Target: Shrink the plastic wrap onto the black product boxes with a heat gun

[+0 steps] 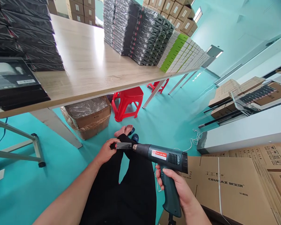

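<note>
My right hand [175, 184] is wrapped round the grip of a dark green heat gun [165, 156] with a red and white label. Its nozzle points left, at or very near the end of a small dark box [124, 146]. That box has a glossy film-like surface and a bit of red at its left end. My left hand [108, 150] grips the box by that end, above my lap. Part of the box is hidden by the fingers. Whether nozzle and box touch, I cannot tell.
A wooden table [84, 65] ahead bears stacks of black wrapped boxes [152, 34] and white-green boxes [175, 51]. Beneath it are a carton [93, 117] and a red stool [128, 101]. Flat cartons [224, 184] stand at right; a white cable [195, 137] lies on the floor.
</note>
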{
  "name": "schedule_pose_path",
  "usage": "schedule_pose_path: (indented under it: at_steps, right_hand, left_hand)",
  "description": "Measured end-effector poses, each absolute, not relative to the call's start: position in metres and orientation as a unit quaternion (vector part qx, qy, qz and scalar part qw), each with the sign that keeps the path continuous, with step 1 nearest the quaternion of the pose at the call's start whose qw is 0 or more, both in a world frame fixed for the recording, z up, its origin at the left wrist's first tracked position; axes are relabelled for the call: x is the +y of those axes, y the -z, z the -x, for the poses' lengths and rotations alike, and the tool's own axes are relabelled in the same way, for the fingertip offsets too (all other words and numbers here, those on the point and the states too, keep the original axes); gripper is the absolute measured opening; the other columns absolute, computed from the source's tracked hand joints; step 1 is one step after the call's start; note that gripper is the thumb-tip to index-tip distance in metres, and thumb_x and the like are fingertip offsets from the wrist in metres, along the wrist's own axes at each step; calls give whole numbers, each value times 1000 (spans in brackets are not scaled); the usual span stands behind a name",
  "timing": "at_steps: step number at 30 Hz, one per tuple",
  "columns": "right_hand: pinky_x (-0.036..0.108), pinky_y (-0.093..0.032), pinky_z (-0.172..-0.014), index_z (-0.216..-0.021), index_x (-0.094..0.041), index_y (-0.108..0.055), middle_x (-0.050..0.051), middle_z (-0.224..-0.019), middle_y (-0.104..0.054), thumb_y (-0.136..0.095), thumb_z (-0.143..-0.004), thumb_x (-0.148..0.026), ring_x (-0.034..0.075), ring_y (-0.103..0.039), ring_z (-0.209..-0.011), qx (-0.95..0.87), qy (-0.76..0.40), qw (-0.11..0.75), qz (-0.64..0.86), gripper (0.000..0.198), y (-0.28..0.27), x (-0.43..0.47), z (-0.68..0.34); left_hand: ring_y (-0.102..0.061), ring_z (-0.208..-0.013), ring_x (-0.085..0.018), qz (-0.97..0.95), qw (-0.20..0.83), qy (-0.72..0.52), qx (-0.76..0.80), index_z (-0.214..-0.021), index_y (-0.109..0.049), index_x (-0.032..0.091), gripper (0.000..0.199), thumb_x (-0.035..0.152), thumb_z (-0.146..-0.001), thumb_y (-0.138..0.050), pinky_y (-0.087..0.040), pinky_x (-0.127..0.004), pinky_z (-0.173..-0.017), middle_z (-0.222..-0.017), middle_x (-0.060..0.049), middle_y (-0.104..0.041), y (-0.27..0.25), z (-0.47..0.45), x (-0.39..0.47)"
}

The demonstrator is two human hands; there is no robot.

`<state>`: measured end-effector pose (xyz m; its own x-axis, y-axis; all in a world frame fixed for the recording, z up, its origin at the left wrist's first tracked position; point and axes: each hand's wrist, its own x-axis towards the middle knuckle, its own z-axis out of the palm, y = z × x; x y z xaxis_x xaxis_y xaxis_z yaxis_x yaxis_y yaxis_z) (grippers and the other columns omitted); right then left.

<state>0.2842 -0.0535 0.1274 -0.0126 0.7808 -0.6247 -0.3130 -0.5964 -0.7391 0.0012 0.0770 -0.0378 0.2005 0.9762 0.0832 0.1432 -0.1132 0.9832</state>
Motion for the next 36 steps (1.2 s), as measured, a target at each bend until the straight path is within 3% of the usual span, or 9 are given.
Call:
schedule_pose_path:
  at_steps: [8,13,19,31,36]
  right_hand:
    - [26,-48,-56,-100,-15,-67,7,-83,-67,-63,-81,-34,14,-59,-63,-239,-667,387,590,28,-128,-46,-279]
    - [28,-48,-57,-101,-15,-67,7,-83,-67,-66,-78,-33,16,-61,-63,-288,-692,329,575,29,-131,-46,-259]
    - [30,-49,-58,-103,-15,-67,6,-83,-66,-65,-79,-33,16,-60,-64,-337,-667,331,576,30,-133,-40,-239]
    - [30,-49,-58,-102,-15,-67,6,-82,-67,-64,-80,-32,15,-59,-62,-353,-671,288,585,28,-133,-39,-240]
    - [31,-50,-58,-103,-14,-66,7,-84,-66,-64,-81,-34,17,-59,-66,-371,-628,320,604,31,-129,-37,-241]
  left_hand:
    - [-54,-109,-26,-615,471,-422,471,-100,-68,23,45,8,-62,-50,-40,-41,-94,-114,-5,-63,38,-2,76]
    - [-51,-113,-26,-674,402,-386,484,-100,-68,26,47,6,-62,-50,-33,-43,-100,-114,-4,-63,43,-3,76]
    - [-51,-112,-25,-708,349,-374,486,-97,-68,27,47,4,-60,-50,-32,-42,-100,-111,-4,-64,46,-4,76]
    - [-51,-112,-24,-681,367,-406,487,-98,-68,24,46,4,-61,-51,-35,-42,-100,-111,-5,-64,54,-6,75]
    - [-53,-111,-23,-672,362,-413,497,-98,-68,23,43,4,-64,-49,-37,-41,-99,-111,-5,-63,56,-6,75]
